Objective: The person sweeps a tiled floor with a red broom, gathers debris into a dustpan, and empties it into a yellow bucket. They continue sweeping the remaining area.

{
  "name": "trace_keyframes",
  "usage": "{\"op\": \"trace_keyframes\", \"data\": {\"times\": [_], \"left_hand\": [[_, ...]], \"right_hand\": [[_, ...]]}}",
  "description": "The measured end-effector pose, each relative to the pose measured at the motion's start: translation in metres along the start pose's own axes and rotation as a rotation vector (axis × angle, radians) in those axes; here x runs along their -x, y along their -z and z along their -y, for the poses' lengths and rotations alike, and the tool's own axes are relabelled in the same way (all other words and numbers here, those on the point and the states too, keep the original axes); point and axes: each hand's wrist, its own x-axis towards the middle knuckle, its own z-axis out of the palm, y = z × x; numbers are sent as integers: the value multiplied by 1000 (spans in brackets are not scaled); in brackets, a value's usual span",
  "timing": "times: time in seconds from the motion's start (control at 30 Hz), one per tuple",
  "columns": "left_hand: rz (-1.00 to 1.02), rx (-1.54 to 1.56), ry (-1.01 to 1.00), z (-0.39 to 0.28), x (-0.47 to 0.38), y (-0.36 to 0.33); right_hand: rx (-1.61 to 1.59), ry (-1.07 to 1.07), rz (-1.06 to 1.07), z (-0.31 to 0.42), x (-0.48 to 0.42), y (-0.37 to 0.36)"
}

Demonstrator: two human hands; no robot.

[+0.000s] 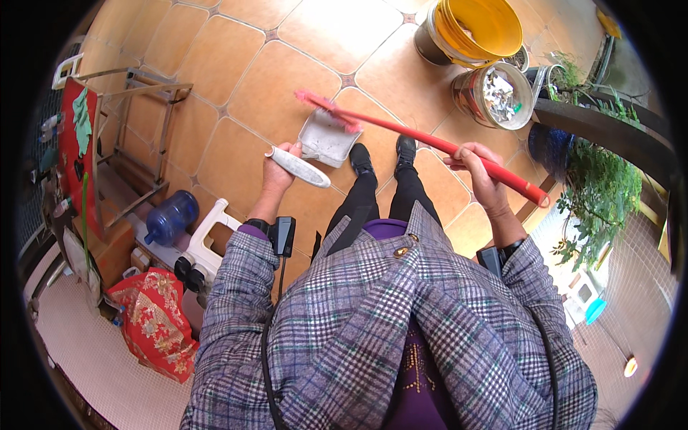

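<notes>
My left hand (279, 171) is closed around the pale handle of a dustpan (329, 144), whose grey-white pan lies low over the tiled floor in front of my feet. In my right hand (480, 172) is the red stick of a broom (398, 129), held near its upper end. The broom's pink-red bristles rest over the far edge and right side of the pan, slightly blurred. Some grey dust or marks show inside the pan; whether loose debris lies there I cannot tell.
On the right stand a yellow bucket (486, 27), a bucket of scraps (494, 97) and potted plants (602, 183). To the left are a metal frame with a red board (80, 161), a blue water jug (172, 217) and a white plastic stool (215, 231).
</notes>
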Motion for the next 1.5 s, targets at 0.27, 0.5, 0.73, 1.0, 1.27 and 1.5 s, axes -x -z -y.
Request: {"op": "trace_keyframes", "data": {"times": [0.27,0.5,0.73,1.0,1.27,1.5], "left_hand": [[99,-186,-89,-8,-2,-4],[130,-167,-91,-36,-4,-18],[142,-171,-124,-45,-19,-39],[138,-28,-61,-9,-26,-39],[110,-100,-173,-7,-18,-48],[104,-254,-190,-3,-8,-65]], "right_hand": [[618,391,-173,-34,-19,8],[579,265,-219,-67,-12,-18],[29,-82,-108,-49,41,-35],[49,-31,-247,-39,80,19],[416,186,-333,-103,86,43],[107,-14,-199,-125,131,28]]}}
